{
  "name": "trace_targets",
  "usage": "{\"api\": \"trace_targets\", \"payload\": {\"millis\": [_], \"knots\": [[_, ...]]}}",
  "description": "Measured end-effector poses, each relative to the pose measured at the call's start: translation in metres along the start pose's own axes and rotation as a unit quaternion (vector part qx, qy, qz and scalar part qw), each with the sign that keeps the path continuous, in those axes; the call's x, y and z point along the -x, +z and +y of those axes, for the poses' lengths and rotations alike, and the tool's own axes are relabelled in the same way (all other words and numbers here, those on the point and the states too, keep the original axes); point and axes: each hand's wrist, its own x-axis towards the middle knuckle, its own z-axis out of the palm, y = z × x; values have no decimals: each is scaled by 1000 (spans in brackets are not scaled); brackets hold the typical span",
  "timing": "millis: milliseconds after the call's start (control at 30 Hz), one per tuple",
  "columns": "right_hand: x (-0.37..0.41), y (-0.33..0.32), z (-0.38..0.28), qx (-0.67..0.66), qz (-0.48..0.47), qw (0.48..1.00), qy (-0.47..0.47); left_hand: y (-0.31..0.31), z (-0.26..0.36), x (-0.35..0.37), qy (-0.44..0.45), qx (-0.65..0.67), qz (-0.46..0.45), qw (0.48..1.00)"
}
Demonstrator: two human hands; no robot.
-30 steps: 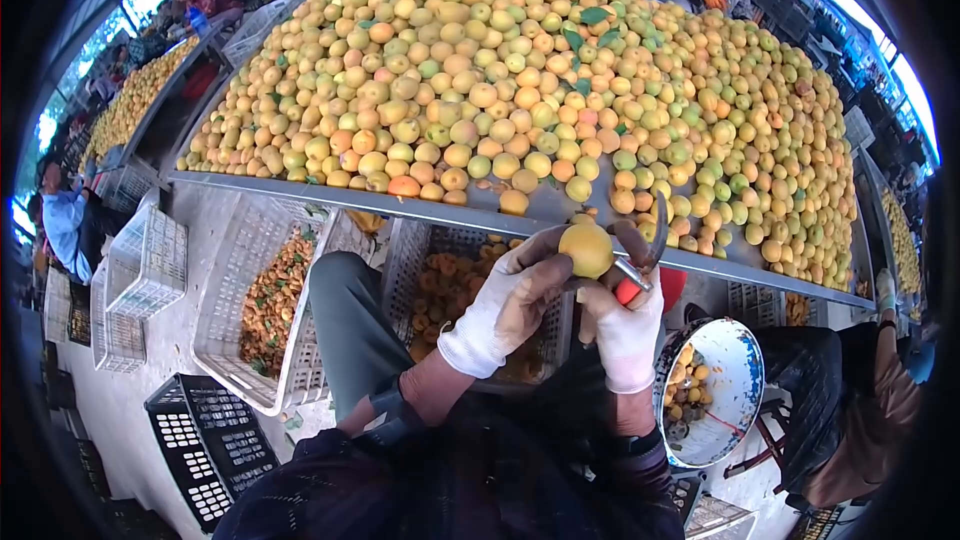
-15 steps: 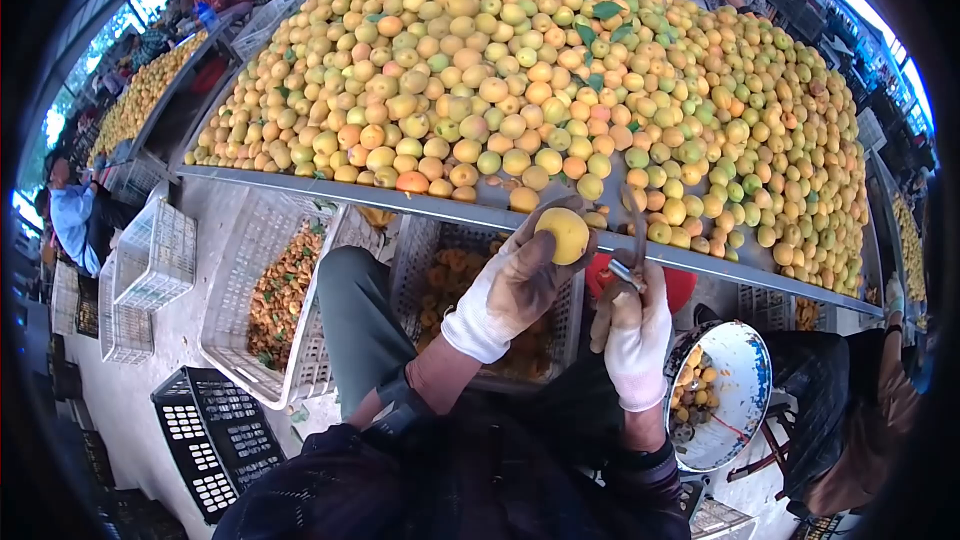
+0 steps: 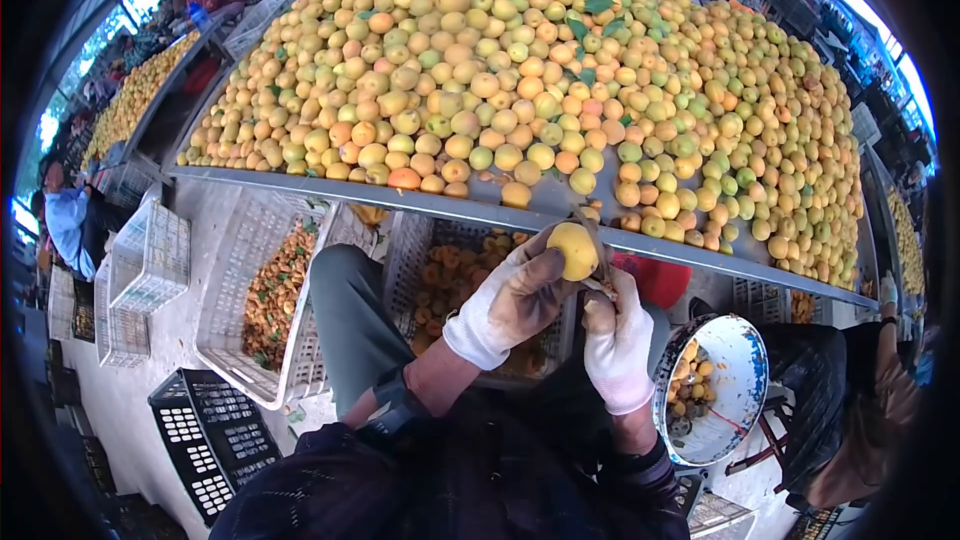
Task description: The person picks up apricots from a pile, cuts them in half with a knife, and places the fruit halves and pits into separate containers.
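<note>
My left hand (image 3: 520, 296), in a white glove with stained fingers, is closed round a yellow apricot (image 3: 573, 251) just below the table's front edge. My right hand (image 3: 617, 345), also gloved, grips a knife (image 3: 598, 286) with a thin, curved blade. The blade lies against the right side of the apricot; whether it cuts into the flesh cannot be made out. Most of the handle is hidden by my right fingers. Beyond both hands, a big heap of apricots (image 3: 470, 70) covers the metal-edged table (image 3: 440, 205), with a few green leaves among them.
Below the table stand a crate (image 3: 400, 275) of apricot pieces and a pale crate (image 3: 225, 315) of orange scraps. A white bucket (image 3: 735, 395) holding fruit is at my right, near a red container (image 3: 655, 280). A black crate (image 3: 215, 445) lies left. Other people sit around.
My right hand has moved left and slightly down, bringing the knife from upright and apart to the apricot's side. My left hand has shifted slightly with the apricot.
</note>
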Motion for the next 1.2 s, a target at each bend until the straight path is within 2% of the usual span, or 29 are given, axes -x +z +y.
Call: {"api": "trace_targets", "payload": {"millis": [133,200,300,333,367,400,433,467,500,533,567,600,633,667,733,767,833,867,933,967,1033,1067,1133,1200], "knots": [[-2,0,-4,14,9,1000,-17,2,-4,1,-1,27,-2,1000],[-3,-4,-7,24,-3,1000,-17,4,-5,3,-4,30,29,999],[-4,-14,-10,13,-41,999,14,4,-1,1,-8,17,7,1000],[-4,-21,-8,-13,-101,994,44,4,8,1,-7,16,8,1000],[-4,-26,-5,-39,-160,984,74,4,23,2,-44,-99,-10,994],[-3,-28,1,-40,-161,983,75,5,34,1,-81,-213,-27,973],[-2,-28,9,-71,-179,977,87,8,39,-2,-76,-311,-22,947],[-2,-29,13,-103,-196,971,97,8,38,-1,-77,-310,-22,947],[-2,-28,11,-141,-195,960,145,9,38,-3,-101,-318,-4,943],[0,-23,11,-139,-193,961,143,9,38,-6,-124,-325,12,938],[4,-12,12,-185,-131,962,151,13,23,-5,-41,-221,-5,974],[7,-2,13,-230,-70,958,157,8,4,-4,-28,-111,43,993],[8,7,12,-237,-45,960,142,14,-7,-1,-25,-50,53,997],[11,12,27,-180,-30,977,113,18,-11,-1,-23,11,62,998],[8,20,24,-136,51,989,6,15,-9,-4,-26,-4,73,997],[7,13,23,-136,49,990,6,12,-2,-5,-24,-72,48,996],[5,-11,24,-111,-112,982,104,10,23,-5,-57,-209,9,976],[1,-17,27,-87,-138,983,82,18,45,-9,-90,-405,-18,910],[-1,-23,32,-86,-169,978,92,23,46,-11,-134,-439,2,889],[1,-21,34,-86,-169,978,91,22,42,-9,-133,-438,2,889],[4,-12,38,-162,-121,973,115,13,21,-5,-69,-350,23,934],[5,-5,35,-162,-119,973,111,10,0,1,4,-241,20,970],[10,8,28,-299,-54,942,141,25,-19,5,8,-58,95,994],[10,4,27,-306,-60,940,142,24,-10,5,12,-91,62,994]]}}
